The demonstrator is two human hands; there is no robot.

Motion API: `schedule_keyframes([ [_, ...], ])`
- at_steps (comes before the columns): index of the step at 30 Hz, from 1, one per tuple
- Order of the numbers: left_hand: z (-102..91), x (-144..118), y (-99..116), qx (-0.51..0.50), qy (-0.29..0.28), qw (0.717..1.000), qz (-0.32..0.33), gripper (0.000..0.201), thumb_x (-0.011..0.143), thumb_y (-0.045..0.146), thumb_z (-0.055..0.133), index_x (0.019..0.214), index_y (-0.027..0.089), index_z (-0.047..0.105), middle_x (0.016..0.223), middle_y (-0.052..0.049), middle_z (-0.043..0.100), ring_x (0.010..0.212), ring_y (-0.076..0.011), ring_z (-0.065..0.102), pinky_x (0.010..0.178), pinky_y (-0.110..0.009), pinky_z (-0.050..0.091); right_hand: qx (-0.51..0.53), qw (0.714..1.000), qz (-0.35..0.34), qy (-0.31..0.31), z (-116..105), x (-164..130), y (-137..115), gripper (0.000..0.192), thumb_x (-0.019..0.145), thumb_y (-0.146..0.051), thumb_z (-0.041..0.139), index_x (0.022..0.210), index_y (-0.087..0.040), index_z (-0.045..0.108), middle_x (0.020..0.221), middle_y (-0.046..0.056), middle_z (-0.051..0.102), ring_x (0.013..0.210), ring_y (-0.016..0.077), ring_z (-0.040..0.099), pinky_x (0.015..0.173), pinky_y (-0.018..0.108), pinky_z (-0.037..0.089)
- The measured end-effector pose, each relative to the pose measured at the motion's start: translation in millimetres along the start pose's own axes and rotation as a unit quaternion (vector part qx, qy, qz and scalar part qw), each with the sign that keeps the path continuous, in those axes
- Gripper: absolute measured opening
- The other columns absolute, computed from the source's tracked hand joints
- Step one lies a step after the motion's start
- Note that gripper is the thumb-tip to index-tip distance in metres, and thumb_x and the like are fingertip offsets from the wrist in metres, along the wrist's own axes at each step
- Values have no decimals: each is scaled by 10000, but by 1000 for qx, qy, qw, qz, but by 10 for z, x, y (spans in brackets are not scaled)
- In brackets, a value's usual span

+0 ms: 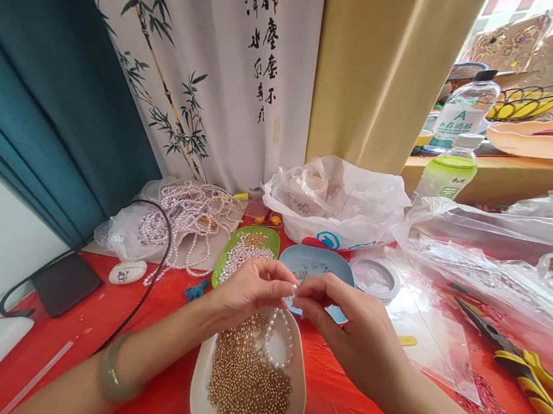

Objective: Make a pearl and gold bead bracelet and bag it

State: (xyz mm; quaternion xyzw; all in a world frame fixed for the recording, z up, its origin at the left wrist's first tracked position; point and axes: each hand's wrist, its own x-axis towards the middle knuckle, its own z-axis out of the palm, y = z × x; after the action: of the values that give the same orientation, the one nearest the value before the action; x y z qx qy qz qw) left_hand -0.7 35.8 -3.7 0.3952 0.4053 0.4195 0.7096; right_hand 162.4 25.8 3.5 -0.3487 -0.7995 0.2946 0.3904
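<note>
left hand (246, 288) + right hand (347, 330): pinch pearl loop (279, 338) | oval dish (201, 386): gold beads (247, 381)

— What colours fill the long white ceramic dish (199, 385)?
— Gold metal beads (248, 378) under a loop of white pearl beads (280, 342), on a red plastic-covered worktop (167, 314).
— Behind?
— A white cloth curtain (199, 56), black bamboo and calligraphy.

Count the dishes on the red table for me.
3: a white dish of gold beads under the hands, a green dish of pearls behind, a blue dish beside it. Bags may hide others.
</note>
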Motion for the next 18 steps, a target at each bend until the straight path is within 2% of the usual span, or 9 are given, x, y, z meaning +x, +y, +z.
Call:
schedule_keyframes([
  [3,3,-11,18,32,11,999,18,187,482,258,772,573,150,650,521,25,571,499,-67,491,518,-198,359,75,996,49,-8,-2,35,-3,66,779,-182,509,726,-216,527,603,-30,569,534,103,505,480,211,388],
  [6,13,-26,25,46,16,998,47,141,496,213,761,587,153,670,541,16,596,513,-70,496,525,-201,358,177,979,98,-19,-3,66,-3,73,780,-219,513,710,-203,500,577,-39,530,510,90,489,439,196,378],
  [9,28,-30,11,20,13,999,40,157,480,210,770,595,154,678,555,9,610,537,-80,511,552,-213,370,215,972,93,-6,9,58,9,78,771,-226,533,718,-199,482,582,-44,526,514,86,505,442,189,396],
  [12,35,-26,-16,-11,5,1000,29,204,453,243,789,593,146,677,568,7,607,551,-81,513,571,-218,377,157,987,28,23,18,23,30,52,777,-209,552,764,-197,503,643,-28,572,569,96,553,500,199,444],
  [14,34,-29,-33,-22,-2,1000,19,233,444,270,796,596,139,677,579,4,606,548,-76,509,561,-211,373,65,995,-54,48,5,7,44,36,783,-181,558,804,-193,532,671,-17,593,585,99,561,525,207,455],
  [16,32,-42,-43,-18,-16,1000,2,239,468,294,788,608,134,679,579,0,600,534,-69,498,539,-204,364,-39,985,-152,70,-30,3,60,50,802,-162,539,843,-179,561,682,4,601,589,106,553,528,219,452],
  [18,32,-64,-42,4,-33,999,-8,224,534,313,757,646,132,687,592,-9,601,524,-66,486,521,-203,359,-133,961,-230,82,-80,8,81,99,830,-153,501,884,-155,584,703,37,604,600,120,543,517,233,443],
])
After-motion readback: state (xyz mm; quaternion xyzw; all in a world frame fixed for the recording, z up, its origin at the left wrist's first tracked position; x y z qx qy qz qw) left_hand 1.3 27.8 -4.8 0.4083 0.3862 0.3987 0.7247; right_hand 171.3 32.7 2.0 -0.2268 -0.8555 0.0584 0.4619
